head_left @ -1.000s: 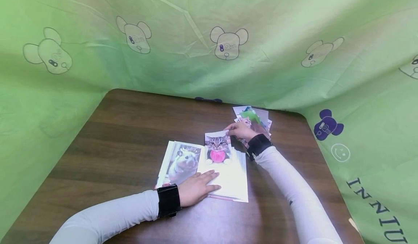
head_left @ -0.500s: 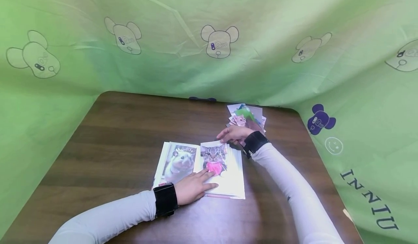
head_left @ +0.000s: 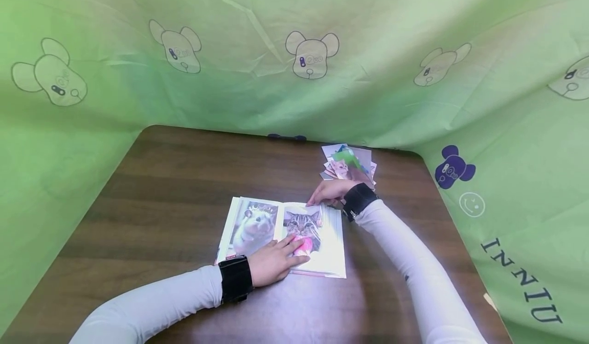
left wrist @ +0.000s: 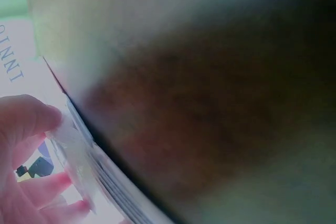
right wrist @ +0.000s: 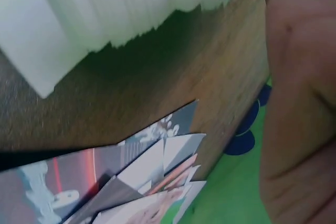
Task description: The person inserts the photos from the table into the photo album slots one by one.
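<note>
A photo album (head_left: pixel 333 252) lies spread on the brown table, a white mouse-like animal photo (head_left: pixel 254 226) on its left page. On the right page, a photo of a tabby cat (head_left: pixel 301 223) with something pink sits almost wholly inside the page's clear sleeve. The left hand (head_left: pixel 272 265) rests across the lower part of that page, fingers extended over the pink patch; the left wrist view shows its fingers (left wrist: pixel 44 187) against the pages. At the page's top edge, the right hand (head_left: pixel 332 190) pinches the cat photo's upper edge. Its fingertips are mostly cut off in the right wrist view.
Behind the right hand, several loose photos (head_left: pixel 352 160) lie in an overlapping pile near the table's back edge. They also show below the album's page edges (right wrist: pixel 131 9) in the right wrist view. A green printed cloth (head_left: pixel 230 78) hangs around the table (head_left: pixel 175 180).
The cat photo has slid down into the right page's sleeve, and the right hand has moved down with it. The left hand has stayed on the page, now overlapping the photo's lower part.
</note>
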{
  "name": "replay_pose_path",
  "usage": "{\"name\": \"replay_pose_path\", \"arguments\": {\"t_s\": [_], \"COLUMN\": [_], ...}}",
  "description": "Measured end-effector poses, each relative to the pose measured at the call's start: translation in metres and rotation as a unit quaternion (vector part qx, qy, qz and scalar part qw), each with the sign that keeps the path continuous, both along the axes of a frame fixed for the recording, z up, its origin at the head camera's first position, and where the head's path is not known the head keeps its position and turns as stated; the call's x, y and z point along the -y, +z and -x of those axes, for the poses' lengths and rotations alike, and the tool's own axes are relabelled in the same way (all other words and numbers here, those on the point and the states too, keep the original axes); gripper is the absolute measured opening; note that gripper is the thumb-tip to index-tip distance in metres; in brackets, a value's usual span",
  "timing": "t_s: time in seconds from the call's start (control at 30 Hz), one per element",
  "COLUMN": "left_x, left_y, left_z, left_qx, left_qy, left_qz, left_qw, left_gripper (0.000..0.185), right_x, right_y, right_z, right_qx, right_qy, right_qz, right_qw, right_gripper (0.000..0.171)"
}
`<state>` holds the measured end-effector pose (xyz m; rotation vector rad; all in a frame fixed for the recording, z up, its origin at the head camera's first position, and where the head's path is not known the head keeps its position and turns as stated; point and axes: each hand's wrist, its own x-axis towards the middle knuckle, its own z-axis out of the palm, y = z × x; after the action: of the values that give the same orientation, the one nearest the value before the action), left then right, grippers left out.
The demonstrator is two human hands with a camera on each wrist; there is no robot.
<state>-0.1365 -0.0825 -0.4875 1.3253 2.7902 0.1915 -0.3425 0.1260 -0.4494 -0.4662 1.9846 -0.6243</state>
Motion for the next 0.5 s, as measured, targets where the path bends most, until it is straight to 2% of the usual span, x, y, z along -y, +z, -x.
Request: {"name": "replay_pose_path", "arguments": {"t_s": [0.13, 0.3, 0.4, 0.5], "left_x": [0.002, 0.007, 0.011, 0.017], "left_y": [0.001, 0.005, 0.008, 0.013], "left_z": [0.002, 0.002, 0.002, 0.002], "left_qx": [0.012, 0.058, 0.069, 0.086], "left_qy": [-0.002, 0.010, 0.027, 0.053], "left_qz": [-0.014, -0.062, -0.085, -0.119], "left_qw": [0.9998, 0.9964, 0.9936, 0.9877], "left_gripper": [0.050, 0.054, 0.051, 0.047], "right_x": [-0.001, -0.004, -0.006, -0.008], "right_y": [0.006, 0.009, 0.009, 0.009], "right_z": [-0.002, -0.010, -0.017, -0.023], "right_qx": [-0.033, -0.128, -0.161, -0.148], "right_qy": [0.016, 0.017, -0.012, -0.059], "right_qz": [0.007, 0.033, 0.055, 0.081], "right_qw": [0.999, 0.991, 0.985, 0.984], "right_gripper": [0.028, 0.026, 0.021, 0.025]}}
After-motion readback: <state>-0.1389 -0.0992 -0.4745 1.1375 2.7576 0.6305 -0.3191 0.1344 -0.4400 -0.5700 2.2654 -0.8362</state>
